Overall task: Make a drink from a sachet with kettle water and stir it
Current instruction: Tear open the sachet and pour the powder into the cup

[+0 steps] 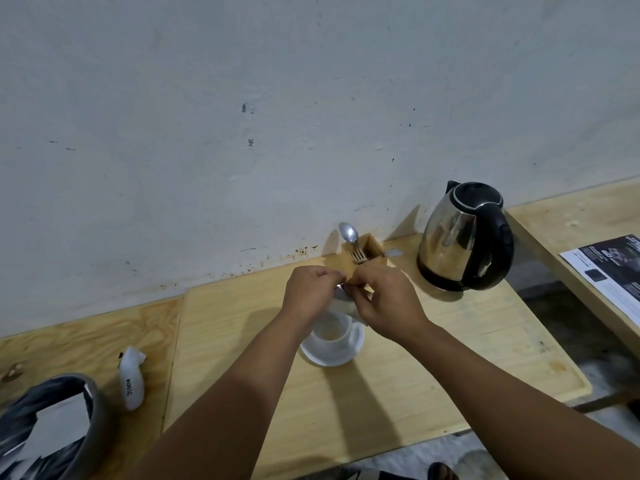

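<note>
- sachet (341, 292): a small pale packet, mostly hidden, pinched between both hands just above the cup; it looks silvery, though blur makes its outline hard to read.
- left hand (309, 289): fingers curled closed, thumb and fingertips nipping the sachet's left edge, directly above the cup's far rim.
- right hand (384, 299): also closed in a pinch on the sachet's right edge, knuckles touching or nearly touching the left hand, above and slightly right of the cup.
- cup (332, 332): white, upright, standing on a white saucer (329, 358); a pale layer shows at its bottom, and whether that is powder or liquid cannot be told.
- both forearms reach in from the near edge and meet over the cup.
- wooden holder (367, 249): a small open box behind the cup against the wall, with a spoon (349, 233) standing bowl-up and a fork (358, 256) leaning in it.
- kettle (465, 235): steel body, black lid and handle, upright on its base, behind and to the right of the cup, apart from the holder.
- wooden table (433, 358): light plywood, carrying the cup, holder and kettle.
- white packet (131, 381): lies well left of the cup, with dark lettering.
- bin (52, 427): grey-rimmed, with a dark liner, at the near left of the cup.
- printed leaflet (613, 271): far right of the cup, beyond the kettle.
</note>
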